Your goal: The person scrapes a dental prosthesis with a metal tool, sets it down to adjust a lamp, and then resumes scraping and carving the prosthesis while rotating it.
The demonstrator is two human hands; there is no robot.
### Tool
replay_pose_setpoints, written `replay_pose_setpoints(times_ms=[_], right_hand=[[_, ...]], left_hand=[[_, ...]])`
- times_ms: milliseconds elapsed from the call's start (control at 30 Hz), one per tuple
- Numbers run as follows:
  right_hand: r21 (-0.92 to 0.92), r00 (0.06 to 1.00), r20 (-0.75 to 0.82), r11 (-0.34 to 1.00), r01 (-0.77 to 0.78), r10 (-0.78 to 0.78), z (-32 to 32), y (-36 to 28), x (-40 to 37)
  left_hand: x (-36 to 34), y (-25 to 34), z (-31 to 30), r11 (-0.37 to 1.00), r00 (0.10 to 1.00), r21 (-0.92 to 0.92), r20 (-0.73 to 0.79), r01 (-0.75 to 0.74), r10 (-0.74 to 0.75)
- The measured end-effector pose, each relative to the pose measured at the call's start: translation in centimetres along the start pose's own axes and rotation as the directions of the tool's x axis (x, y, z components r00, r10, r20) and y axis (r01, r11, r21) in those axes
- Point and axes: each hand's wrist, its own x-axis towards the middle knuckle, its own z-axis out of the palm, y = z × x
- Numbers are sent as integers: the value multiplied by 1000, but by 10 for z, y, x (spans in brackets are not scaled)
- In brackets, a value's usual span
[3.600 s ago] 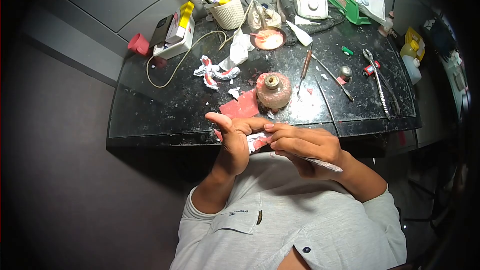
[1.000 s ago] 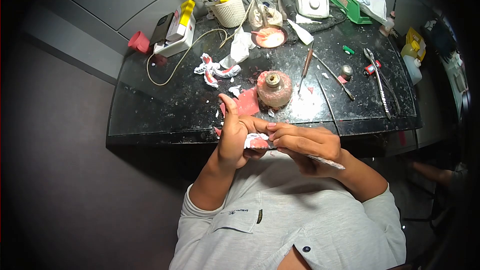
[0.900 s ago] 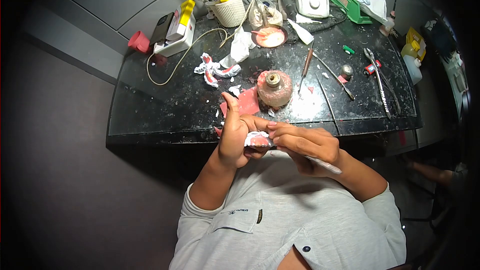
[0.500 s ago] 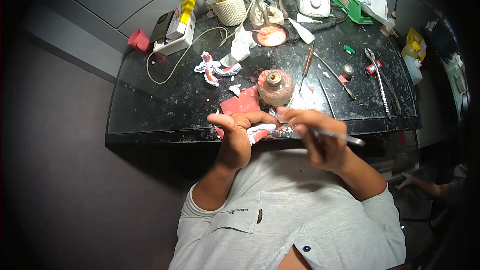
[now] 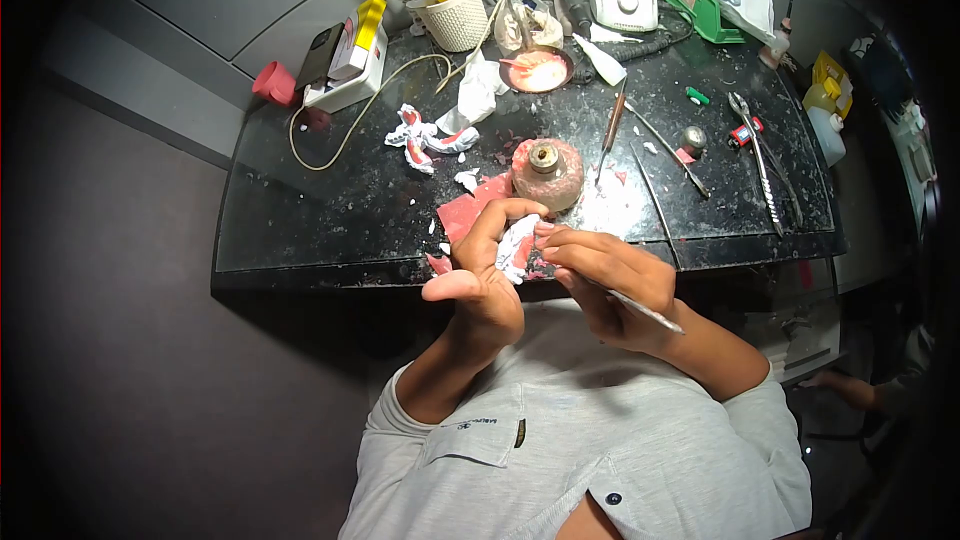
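Note:
My left hand (image 5: 487, 285) is curled around a white plaster-like piece with pink wax (image 5: 517, 248) near the bench's front edge, thumb sticking out to the left. My right hand (image 5: 625, 285) grips a slim metal hand tool (image 5: 650, 314) whose handle points down to the right. Its fingertips are close to the pink part of the piece, and the tool's working tip is hidden. Just beyond both hands stands a round glass spirit lamp (image 5: 547, 180) smeared with pink. A flat pink wax sheet (image 5: 463, 215) lies beside the lamp, partly behind my left hand.
White-and-pink arch-shaped pieces (image 5: 425, 140) lie on the black bench (image 5: 320, 210). A pink-smeared dish (image 5: 537, 71) is at the back. Several metal tools, including a brown-handled knife (image 5: 613, 128), lie to the right. Another person's hand (image 5: 845, 388) shows at far right.
My left hand has turned, tilting the white-and-pink piece more upright. The right hand has shifted slightly down and left, and the tool's handle now slants lower.

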Motion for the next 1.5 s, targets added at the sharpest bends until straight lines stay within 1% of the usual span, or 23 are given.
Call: replay_pose_setpoints(times_ms=[67,133,200,333,433,467,500,600,633,733,767,867,933,967,1000,1033,1133,1200,1267,1333,1367,1467,1500], right_hand=[[-11,1000,22,1000,16,-15,1,0,1],[-23,999,44,999,31,-30,0,0,0],[3,994,94,998,64,-64,1,0,-3],[29,999,18,999,-37,37,2,1,-3],[44,998,60,999,9,-12,4,1,-4],[55,995,95,998,32,-37,4,2,-5],[128,998,67,991,-31,22,4,3,-7],[39,1000,25,999,-10,9,4,2,-3],[91,997,62,995,-51,46,5,1,-7],[119,996,85,992,-30,20,4,6,-8],[82,999,45,997,-8,5,3,6,-5],[97,994,109,995,-19,8,5,6,-11],[95,994,108,995,-24,14,5,2,-7],[87,998,59,996,-30,25,5,3,-5],[80,999,11,996,-35,34,5,3,-3],[54,999,37,998,-30,29,5,1,-2],[125,999,24,992,-35,32,5,3,-3],[67,999,2,997,-38,38,4,4,-5],[139,995,78,988,-68,57,6,4,-10],[94,996,81,994,-53,45,3,1,-4],[87,999,15,995,-44,42,2,3,-1],[52,997,-72,998,-35,39,2,6,2],[52,997,-64,998,-40,43,2,4,1]], left_hand=[[-1,0,2,1000,1000,4,-19,-14,14],[-1,9,5,990,998,139,-59,20,-12],[-2,6,3,987,999,159,-43,10,-3],[-3,4,4,989,999,146,-43,-16,22],[-2,8,3,967,998,256,-59,8,8],[-2,8,3,967,998,256,-58,8,8],[-1,8,3,967,998,253,-61,-9,25],[-2,7,4,971,997,241,-68,-9,26],[-2,6,4,973,997,232,-70,5,12],[-3,4,3,971,998,238,-65,2,14],[-3,4,4,971,998,238,-63,3,12],[0,3,4,958,996,285,-82,-15,40],[5,-5,2,939,968,268,-68,-217,243],[2,-6,2,939,968,268,-67,-217,242],[0,0,4,953,987,276,-68,-124,149],[-2,3,5,958,996,285,-71,-32,55],[-2,1,5,962,996,270,-75,-34,56],[-2,2,6,962,996,272,-78,-29,52],[-1,3,6,962,995,273,-82,-28,53],[1,2,5,977,995,209,-79,-43,60],[2,3,5,977,995,209,-78,-43,60],[4,9,5,991,998,126,-45,-37,43],[0,6,5,997,997,-31,-38,71,-72]])
